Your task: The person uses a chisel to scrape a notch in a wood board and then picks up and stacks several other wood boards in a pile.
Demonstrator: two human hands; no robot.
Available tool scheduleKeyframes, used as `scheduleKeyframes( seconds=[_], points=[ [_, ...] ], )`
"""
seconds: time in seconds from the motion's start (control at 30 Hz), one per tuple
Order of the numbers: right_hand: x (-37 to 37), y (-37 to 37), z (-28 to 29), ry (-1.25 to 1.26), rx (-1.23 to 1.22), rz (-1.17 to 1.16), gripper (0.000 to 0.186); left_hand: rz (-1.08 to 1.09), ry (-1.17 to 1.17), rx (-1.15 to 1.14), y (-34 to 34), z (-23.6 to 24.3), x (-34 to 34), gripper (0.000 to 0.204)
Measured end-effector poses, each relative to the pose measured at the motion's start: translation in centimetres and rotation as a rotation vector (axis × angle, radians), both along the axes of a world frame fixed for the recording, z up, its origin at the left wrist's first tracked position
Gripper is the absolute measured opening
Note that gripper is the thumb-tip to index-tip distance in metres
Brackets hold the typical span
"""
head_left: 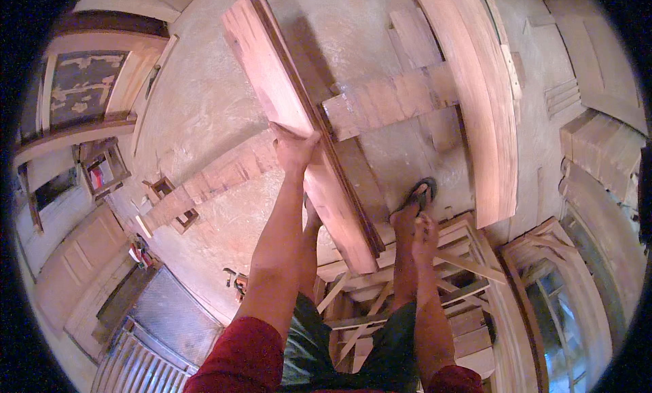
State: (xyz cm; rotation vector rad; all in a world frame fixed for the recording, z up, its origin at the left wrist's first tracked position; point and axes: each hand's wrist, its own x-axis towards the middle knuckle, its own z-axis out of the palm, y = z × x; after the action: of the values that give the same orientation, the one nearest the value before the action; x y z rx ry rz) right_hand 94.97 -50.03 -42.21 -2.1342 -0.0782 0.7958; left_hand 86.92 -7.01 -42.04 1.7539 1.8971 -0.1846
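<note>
My left hand [295, 147] grips a few long boards [268, 77] held face to face, its thumb and fingers around the upper face and edge. The boards are reddish-brown wood and slant from the far middle down toward my legs. They cross over a low, long wooden bench [224, 165], which shows on both sides of them. My right hand [425, 233] hangs beside my right leg, holding nothing that I can see, its fingers loosely apart. It lies just in front of my sandalled foot [422, 193] in the picture.
Another long wide plank [479, 108] lies across the bench's right end. Wooden frames [468, 257] with diagonal braces stand behind my legs. At the left are a framed panel [88, 81], a slatted metal piece [139, 359] and an orange tool [238, 282] on the floor.
</note>
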Motion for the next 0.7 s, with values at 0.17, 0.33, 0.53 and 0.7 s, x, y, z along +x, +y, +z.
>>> scheduleKeyframes(
  seconds=[0.17,0.33,0.53,0.7],
  points=[
    [-0.1,13.1,8.1,0.150,0.153,0.372,0.044,-0.011,-0.606,0.208,2.4,5.9,-3.5,0.127],
    [1.0,23.2,19.2,0.116,0.285,0.277,0.051,0.210,-0.855,0.192,4.1,21.1,7.5,0.117],
    [9.4,24.2,18.3,-0.145,0.249,-0.045,0.050,-0.115,-1.239,-0.376,4.1,31.4,19.9,0.046],
    [16.4,22.1,19.3,-0.252,0.518,0.029,0.069,-1.026,-1.278,0.293,-2.5,34.5,30.9,0.029]
  ],
)
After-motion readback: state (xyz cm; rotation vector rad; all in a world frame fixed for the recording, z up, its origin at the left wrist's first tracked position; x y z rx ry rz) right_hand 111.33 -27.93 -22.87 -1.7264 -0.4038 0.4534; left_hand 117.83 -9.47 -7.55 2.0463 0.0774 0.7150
